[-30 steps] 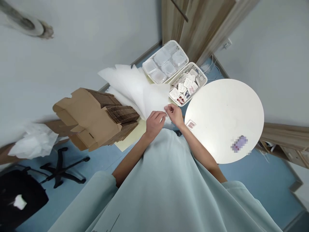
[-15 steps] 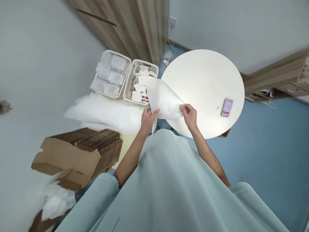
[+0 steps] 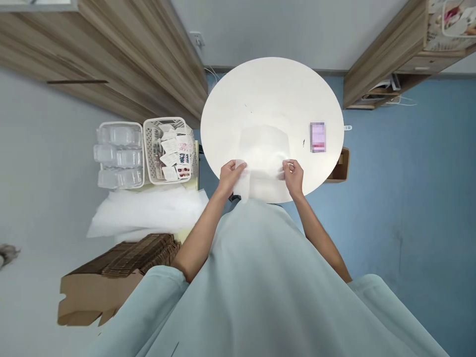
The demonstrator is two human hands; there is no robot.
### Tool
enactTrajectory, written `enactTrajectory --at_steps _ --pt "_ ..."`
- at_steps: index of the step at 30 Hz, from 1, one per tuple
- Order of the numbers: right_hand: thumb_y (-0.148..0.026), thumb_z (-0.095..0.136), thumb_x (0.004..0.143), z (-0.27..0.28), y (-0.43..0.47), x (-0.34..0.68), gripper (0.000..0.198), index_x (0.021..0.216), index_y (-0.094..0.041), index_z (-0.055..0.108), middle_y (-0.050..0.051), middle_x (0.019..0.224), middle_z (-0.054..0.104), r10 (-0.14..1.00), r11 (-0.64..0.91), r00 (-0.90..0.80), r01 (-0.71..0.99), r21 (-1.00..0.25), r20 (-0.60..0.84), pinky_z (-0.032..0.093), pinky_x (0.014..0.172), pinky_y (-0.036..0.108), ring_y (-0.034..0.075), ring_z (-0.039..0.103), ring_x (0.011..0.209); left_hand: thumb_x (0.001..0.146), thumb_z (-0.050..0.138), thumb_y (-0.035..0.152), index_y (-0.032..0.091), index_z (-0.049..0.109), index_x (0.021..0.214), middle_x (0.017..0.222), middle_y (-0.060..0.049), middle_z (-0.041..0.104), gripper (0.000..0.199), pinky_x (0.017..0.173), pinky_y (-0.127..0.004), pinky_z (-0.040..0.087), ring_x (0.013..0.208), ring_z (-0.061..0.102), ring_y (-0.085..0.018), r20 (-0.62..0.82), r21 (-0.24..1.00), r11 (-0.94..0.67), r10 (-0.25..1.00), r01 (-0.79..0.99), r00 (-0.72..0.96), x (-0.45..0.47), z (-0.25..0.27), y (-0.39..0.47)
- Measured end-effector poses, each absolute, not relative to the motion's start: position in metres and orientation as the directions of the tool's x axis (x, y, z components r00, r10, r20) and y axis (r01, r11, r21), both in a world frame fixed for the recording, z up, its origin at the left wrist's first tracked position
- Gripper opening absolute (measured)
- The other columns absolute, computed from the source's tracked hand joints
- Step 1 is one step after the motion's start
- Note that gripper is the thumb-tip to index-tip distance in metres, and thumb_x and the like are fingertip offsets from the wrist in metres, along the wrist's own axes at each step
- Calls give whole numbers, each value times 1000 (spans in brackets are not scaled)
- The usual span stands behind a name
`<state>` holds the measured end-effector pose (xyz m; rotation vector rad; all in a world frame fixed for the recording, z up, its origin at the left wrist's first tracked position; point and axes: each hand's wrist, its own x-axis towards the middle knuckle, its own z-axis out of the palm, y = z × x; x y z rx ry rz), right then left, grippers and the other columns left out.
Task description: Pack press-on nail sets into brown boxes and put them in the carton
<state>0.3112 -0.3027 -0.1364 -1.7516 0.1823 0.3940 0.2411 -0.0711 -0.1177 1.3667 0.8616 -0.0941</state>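
Pinching left hand (image 3: 228,177): thumb and fingers closed on the edge of a thin white sheet (image 3: 263,148), at about eight o'clock on it; a narrow strip of the sheet hangs below the thumb.
Right hand (image 3: 295,177): thumb and fingertips drawn together on the opposite edge, at about four o'clock.
Sheet: spread between the two hands, over the six o'clock part of the round white table (image 3: 275,84); whether it touches the tabletop cannot be told.
Tabletop: a blurred purple thing (image 3: 318,137) lies at three o'clock; a brown box (image 3: 341,167) shows past the rim at four.
Baskets: two side by side at nine o'clock from the table; the nearer basket (image 3: 148,134) holds small packets (image 3: 171,145); the farther basket (image 3: 143,153) holds clear plastic boxes (image 3: 121,156).
Pile: loose white sheets (image 3: 152,210) at eight o'clock.
Cardboard: folded brown boxes (image 3: 137,258) between seven and eight o'clock, beside the pile.
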Motion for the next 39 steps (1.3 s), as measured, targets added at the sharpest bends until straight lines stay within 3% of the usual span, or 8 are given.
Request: enactTrajectory --at_steps 6,17,20,23,26,29,34,39 --pt "-63 55 104 -167 -321 326 37 108 -26 56 -3 79 72 110 -297 891 -394 -870 -441 40 41 22 11 60 44 76 86 37 19 74 110 97 -6 78 40 68 -29 57 79 72 -20 -636 771 264 362 580 681 251 -133 -83" --pt "-48 52 107 -233 -316 348 22 106 -26 53 -3 79 73 104 -434 858 -417 -799 -504 40 43 22 12 65 49 74 85 32 19 73 107 88 -3 74 38 72 -30 55 74 69 -17 -680 711 147 395 688 618 241 -199 -82" --pt "-47 53 107 -248 -313 352 22 104 -25 53 -3 82 74 86 -489 845 -426 -761 -528 44 47 22 12 66 51 77 83 36 20 73 104 93 -5 75 34 78 -34 57 77 70 -20 -682 672 17 404 741 610 238 -215 -77" --pt "-46 56 106 -263 -312 357 22 103 -25 54 -2 86 75 68 -555 834 -424 -716 -547 49 56 25 13 67 56 85 77 36 20 72 113 113 -12 75 33 95 -44 57 97 72 -27 -591 634 -238 464 736 660 230 -227 -68" --pt "-44 57 106 -275 -313 360 20 102 -25 56 0 89 77 48 -626 827 -411 -662 -559 53 67 27 14 68 61 83 78 32 21 68 131 142 -18 65 49 111 -53 51 130 61 -37 -448 557 -529 458 640 768 217 -236 -54" --pt "-40 56 106 -283 -315 364 16 103 -24 58 2 92 78 40 -697 832 -374 -612 -554 53 76 30 17 70 66 76 83 29 21 62 142 156 -20 52 70 116 -57 48 143 49 -43 -451 443 -714 345 542 823 202 -242 -42" --pt "-38 58 103 -286 -319 372 19 115 -23 61 6 94 77 40 -769 849 -310 -559 -527 53 87 36 26 73 90 78 76 19 23 58 146 155 -19 50 70 112 -57 51 140 50 -43 -507 363 -844 176 395 844 184 -249 -32" --pt "-38 64 98 -280 -326 371 35 129 -21 58 9 107 77 40 -800 847 -290 -524 -530 52 96 42 30 71 104 83 70 15 19 53 151 151 -21 53 70 111 -56 52 139 50 -43 -501 376 -850 149 370 853 179 -251 -33"
